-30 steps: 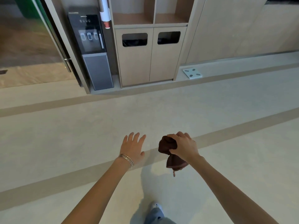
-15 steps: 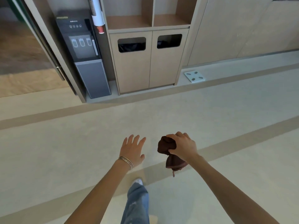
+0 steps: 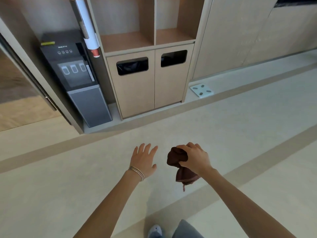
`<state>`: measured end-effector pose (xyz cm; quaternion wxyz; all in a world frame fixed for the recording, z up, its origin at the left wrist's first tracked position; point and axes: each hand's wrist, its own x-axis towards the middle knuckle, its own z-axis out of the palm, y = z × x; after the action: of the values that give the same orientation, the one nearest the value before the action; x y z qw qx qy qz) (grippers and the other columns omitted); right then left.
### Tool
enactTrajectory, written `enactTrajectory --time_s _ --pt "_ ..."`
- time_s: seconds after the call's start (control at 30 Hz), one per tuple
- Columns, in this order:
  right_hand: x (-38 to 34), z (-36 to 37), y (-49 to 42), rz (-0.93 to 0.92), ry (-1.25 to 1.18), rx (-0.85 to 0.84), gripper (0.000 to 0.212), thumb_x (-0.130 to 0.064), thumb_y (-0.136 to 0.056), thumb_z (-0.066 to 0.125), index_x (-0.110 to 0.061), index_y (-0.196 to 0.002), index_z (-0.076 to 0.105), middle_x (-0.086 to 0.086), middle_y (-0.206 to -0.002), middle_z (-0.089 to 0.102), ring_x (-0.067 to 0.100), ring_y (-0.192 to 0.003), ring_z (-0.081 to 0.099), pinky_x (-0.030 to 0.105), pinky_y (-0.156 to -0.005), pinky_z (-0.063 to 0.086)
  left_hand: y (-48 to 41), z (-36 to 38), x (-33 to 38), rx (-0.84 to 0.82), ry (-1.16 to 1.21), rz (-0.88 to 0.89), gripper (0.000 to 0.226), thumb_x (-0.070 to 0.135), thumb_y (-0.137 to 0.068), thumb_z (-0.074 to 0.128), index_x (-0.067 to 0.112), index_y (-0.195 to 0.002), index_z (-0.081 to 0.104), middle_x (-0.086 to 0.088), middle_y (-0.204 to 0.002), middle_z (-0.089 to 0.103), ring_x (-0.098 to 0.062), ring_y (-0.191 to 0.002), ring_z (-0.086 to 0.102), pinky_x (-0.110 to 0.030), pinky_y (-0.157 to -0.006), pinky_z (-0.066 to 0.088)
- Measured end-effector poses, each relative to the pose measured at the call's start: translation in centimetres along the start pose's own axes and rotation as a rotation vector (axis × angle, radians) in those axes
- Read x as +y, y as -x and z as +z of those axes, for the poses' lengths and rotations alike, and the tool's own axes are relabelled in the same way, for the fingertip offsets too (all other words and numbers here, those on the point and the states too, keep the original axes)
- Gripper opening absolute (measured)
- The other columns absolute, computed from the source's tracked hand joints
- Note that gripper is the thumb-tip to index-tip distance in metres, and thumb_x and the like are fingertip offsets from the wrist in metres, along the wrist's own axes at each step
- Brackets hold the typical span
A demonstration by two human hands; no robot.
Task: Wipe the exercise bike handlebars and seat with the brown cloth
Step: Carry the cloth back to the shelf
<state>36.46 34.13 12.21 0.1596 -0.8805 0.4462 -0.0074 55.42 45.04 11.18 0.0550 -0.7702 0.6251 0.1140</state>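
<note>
- Right hand held out over the floor, its fingers curled tight around the bunched brown cloth.
- Cloth sits in the air, clear of the floor; one wad bulges out left of the knuckles, the rest hangs below the palm with a loose thread trailing down.
- Left hand just beside it, apart from the cloth, palm down, fingers straight and slightly spread, holding nothing. Thin bangles on that wrist.
- Ahead: wooden cabinet with two dark bin slots and open shelves above.
- Left of the cabinet: black water dispenser, cup tube fixed beside it.
- Right of the cabinet: white bathroom scale flat on a low ledge.
- Bottom edge: a shoe and a denim leg.
</note>
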Motion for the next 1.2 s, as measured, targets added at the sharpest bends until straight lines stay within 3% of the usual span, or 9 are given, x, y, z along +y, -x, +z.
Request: enactTrajectory --time_s 0.4,0.67,1.2 --pt "4.3 -1.6 -14.7 -0.005 0.006 -0.065 0.057 -0.035 -0.074 0.065 -0.045 -0.126 0.044 -0.008 -0.115 0.052 0.018 -0.110 0.045 0.028 -0.073 0.040 -14.3 -1.3 -2.4 -0.052 0.029 -0.025 0.070 0.040 -0.092 0.045 0.025 -0.149 0.006 -0.006 -0.158 0.012 -0.030 -0.145 0.007 -0.046 -0.118 0.009" --pt "7.8 -6.9 -28.9 -0.078 0.012 -0.013 0.058 -0.033 -0.075 0.065 -0.041 -0.128 0.045 -0.005 -0.116 0.053 0.021 -0.108 0.045 0.031 -0.075 0.041 -28.0 -7.1 -3.0 0.038 0.029 -0.064 0.069 0.041 -0.092 0.045 0.024 -0.149 0.008 -0.007 -0.157 0.013 -0.030 -0.145 0.009 -0.045 -0.118 0.009" --pt "6.8 -7.8 -47.9 -0.169 -0.041 -0.102 0.060 -0.033 -0.074 0.067 -0.040 -0.129 0.043 -0.003 -0.116 0.052 0.024 -0.110 0.046 0.035 -0.079 0.044 -42.7 -9.5 -9.8 0.044 0.029 -0.138 0.069 0.042 -0.091 0.046 0.025 -0.148 0.011 -0.006 -0.156 0.018 -0.028 -0.144 0.013 -0.044 -0.118 0.013"
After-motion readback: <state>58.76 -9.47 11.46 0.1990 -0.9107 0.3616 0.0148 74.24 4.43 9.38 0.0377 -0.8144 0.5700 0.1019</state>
